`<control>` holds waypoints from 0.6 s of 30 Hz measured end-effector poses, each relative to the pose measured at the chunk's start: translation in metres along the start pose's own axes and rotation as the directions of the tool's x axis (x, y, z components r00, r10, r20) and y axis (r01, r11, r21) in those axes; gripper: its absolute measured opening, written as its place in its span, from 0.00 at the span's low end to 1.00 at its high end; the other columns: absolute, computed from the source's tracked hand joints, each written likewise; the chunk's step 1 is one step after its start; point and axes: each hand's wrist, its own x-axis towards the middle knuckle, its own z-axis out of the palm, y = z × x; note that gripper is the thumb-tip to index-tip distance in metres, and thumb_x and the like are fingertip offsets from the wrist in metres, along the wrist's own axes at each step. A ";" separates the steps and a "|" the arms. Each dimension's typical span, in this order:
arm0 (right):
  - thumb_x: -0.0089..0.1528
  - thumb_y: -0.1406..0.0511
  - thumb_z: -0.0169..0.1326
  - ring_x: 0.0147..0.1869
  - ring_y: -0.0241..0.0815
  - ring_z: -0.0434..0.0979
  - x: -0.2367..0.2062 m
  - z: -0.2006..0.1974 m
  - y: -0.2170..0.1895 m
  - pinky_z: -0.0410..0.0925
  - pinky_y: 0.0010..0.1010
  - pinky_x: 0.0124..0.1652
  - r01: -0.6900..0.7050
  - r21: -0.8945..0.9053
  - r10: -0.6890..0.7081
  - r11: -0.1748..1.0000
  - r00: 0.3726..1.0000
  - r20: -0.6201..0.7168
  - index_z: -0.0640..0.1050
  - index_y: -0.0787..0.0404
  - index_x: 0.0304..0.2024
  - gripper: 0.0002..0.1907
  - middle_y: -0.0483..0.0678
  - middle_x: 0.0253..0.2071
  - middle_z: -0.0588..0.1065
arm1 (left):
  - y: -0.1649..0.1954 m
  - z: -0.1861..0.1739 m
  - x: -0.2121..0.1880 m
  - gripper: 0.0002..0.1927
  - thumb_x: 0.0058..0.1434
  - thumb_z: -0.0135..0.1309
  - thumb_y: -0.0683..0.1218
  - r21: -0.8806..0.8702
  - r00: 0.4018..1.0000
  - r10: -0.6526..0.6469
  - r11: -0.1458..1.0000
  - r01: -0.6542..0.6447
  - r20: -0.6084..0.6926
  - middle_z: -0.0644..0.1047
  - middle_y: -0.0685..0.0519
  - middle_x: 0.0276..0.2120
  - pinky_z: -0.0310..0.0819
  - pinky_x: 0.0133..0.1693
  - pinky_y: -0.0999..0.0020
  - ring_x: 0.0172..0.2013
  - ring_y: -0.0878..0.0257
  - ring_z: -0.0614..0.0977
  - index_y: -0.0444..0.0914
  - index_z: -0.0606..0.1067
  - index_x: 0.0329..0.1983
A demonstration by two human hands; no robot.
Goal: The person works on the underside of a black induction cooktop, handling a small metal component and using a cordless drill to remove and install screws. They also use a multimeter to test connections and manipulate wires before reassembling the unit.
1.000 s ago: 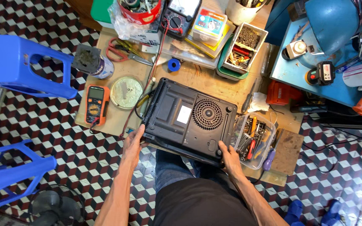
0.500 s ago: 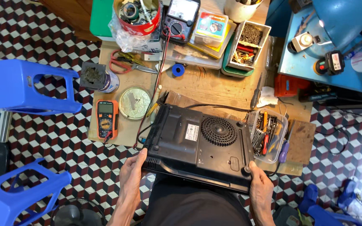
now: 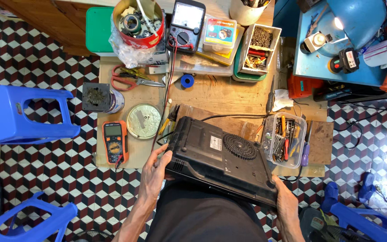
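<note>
Black plastic appliance (image 3: 222,159), flat and rectangular, round vent grille and small white label on its upturned underside, tilted over the near edge of the wooden board (image 3: 220,96). Left hand (image 3: 154,174) gripping its left edge, right hand (image 3: 286,207) clasping the lower right corner. Orange multimeter (image 3: 114,142) and round metal lid (image 3: 144,120) just left; clear plastic box (image 3: 285,139) of tools right.

The floor (image 3: 45,179) is laid with red, black and white cube-pattern tiles. A low wooden bench (image 3: 229,94) is set at centre. Blue plastic stools (image 3: 19,114) are seen at nine and seven o'clock, a blue table (image 3: 319,67) at two o'clock.
</note>
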 end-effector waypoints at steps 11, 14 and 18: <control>0.67 0.53 0.46 0.50 0.41 0.76 0.012 -0.001 -0.046 0.71 0.38 0.48 0.261 0.065 -0.269 0.963 0.948 0.172 0.69 0.62 0.64 0.28 0.49 0.51 0.76 | 0.007 -0.009 0.084 0.28 0.62 0.49 0.40 0.211 0.921 0.379 0.897 -0.389 0.086 0.78 0.50 0.36 0.73 0.37 0.72 0.33 0.64 0.77 0.37 0.69 0.68; 0.63 0.60 0.51 0.56 0.44 0.76 0.034 -0.003 -0.063 0.69 0.41 0.55 0.283 -0.076 -0.262 0.956 0.941 0.214 0.62 0.59 0.69 0.33 0.49 0.54 0.74 | -0.010 -0.006 0.111 0.28 0.65 0.51 0.40 0.178 0.975 0.155 0.976 -0.126 -0.159 0.75 0.48 0.37 0.72 0.37 0.68 0.36 0.60 0.76 0.38 0.64 0.69; 0.56 0.70 0.62 0.55 0.43 0.76 0.060 -0.012 -0.077 0.69 0.38 0.54 0.347 -0.315 -0.236 0.884 0.910 0.339 0.65 0.60 0.69 0.39 0.53 0.52 0.77 | -0.021 0.018 0.172 0.39 0.57 0.54 0.36 0.039 0.893 0.409 0.905 -0.423 0.188 0.71 0.48 0.58 0.76 0.52 0.70 0.54 0.63 0.78 0.38 0.55 0.71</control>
